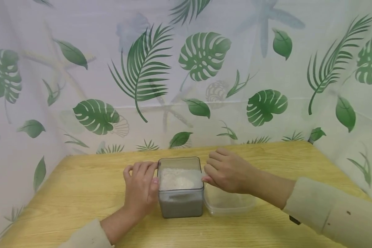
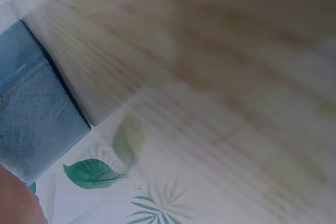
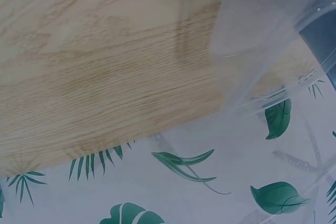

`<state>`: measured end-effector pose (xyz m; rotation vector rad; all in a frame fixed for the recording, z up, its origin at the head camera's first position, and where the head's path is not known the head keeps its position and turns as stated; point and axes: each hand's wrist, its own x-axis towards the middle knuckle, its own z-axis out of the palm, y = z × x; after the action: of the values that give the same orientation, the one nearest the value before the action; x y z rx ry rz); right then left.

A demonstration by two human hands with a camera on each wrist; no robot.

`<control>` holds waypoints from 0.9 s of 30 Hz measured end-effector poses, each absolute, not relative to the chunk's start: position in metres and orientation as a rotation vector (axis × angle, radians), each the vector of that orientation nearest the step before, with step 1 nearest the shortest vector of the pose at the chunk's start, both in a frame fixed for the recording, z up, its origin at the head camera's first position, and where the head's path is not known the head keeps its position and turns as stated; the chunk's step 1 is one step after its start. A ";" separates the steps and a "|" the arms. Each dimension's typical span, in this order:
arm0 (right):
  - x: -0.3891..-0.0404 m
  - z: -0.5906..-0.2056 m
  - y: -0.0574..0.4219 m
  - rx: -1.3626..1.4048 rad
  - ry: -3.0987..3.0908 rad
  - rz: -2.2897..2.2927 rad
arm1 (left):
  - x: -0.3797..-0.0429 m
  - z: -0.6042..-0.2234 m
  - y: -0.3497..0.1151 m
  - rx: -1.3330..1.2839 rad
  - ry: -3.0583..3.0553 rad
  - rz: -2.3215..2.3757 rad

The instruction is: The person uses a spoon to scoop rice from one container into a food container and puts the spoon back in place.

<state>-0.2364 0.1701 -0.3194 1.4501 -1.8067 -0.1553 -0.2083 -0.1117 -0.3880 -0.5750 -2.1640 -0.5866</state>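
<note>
Support was a yellowish table (image 1: 96, 182) with a wood-grain top, its grain running roughly side to side. Directly on it, upright, stood a squarish translucent grey box (image 1: 183, 205) with pale granular material (image 1: 175, 179) inside. Just right of the box lay a clear plastic container (image 1: 232, 208), partly hidden.

White leaf-print sheeting (image 1: 173, 86) behind and beside yellowish wood-grain table (image 1: 93, 186).
</note>
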 end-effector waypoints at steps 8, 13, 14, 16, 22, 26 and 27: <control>-0.234 -0.314 0.168 1.435 -1.797 -0.109 | -0.205 -0.386 -0.113 -0.565 -2.164 -0.576; -0.234 -0.309 0.172 1.406 -1.797 -0.072 | -0.207 -0.386 -0.113 -0.577 -2.167 -0.581; -0.234 -0.308 0.173 1.403 -1.799 -0.065 | -0.207 -0.386 -0.113 -0.579 -2.168 -0.581; -0.234 -0.307 0.174 1.401 -1.806 -0.056 | -0.207 -0.386 -0.114 -0.583 -2.164 -0.579; -0.236 -0.307 0.178 1.389 -1.823 -0.014 | -0.207 -0.386 -0.116 -0.585 -2.154 -0.584; -0.237 -0.308 0.183 1.388 -1.825 0.023 | -0.208 -0.386 -0.115 -0.592 -2.156 -0.591; -0.238 -0.308 0.184 1.390 -1.825 0.023 | -0.208 -0.386 -0.114 -0.592 -2.155 -0.592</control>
<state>-0.2378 0.1839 -0.3083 1.3896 -1.8252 0.0231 -0.2080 -0.1144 -0.3865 -0.5923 -2.1552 -0.5916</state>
